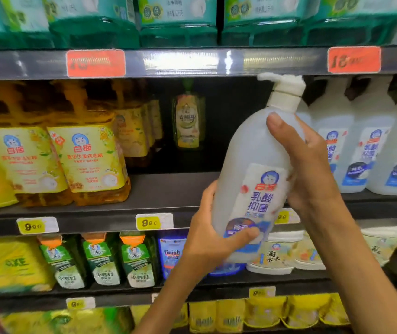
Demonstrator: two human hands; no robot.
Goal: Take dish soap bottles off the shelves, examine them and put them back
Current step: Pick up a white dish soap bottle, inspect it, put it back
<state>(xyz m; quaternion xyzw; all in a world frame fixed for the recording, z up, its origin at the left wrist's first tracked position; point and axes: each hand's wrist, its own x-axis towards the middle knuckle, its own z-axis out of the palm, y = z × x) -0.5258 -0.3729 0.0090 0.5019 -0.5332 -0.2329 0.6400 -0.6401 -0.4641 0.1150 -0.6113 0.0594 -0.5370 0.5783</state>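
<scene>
While white pump bottle (252, 169) hangs tilted before middle shelf (163, 191), left hand (214, 237) clamps base, right hand (306, 162) clamps shoulder. Turn slowly, label forward, support base.

mid shelf (158, 191): bare gap w/ dark board showing, between yellow bottles (89, 162) on left and white bottles (361, 150) on right. one small bottle (189, 121) stands far back in the gap; room in front of it is free. gap's right part is screened by the white pump bottle (252, 169), held tilted in front of shelf by left hand (207, 237) at its base and right hand (306, 160) near its neck. pump head (286, 85) sits just under upper shelf edge (180, 61), little room above. rows either side packed tight, no way through.
</scene>
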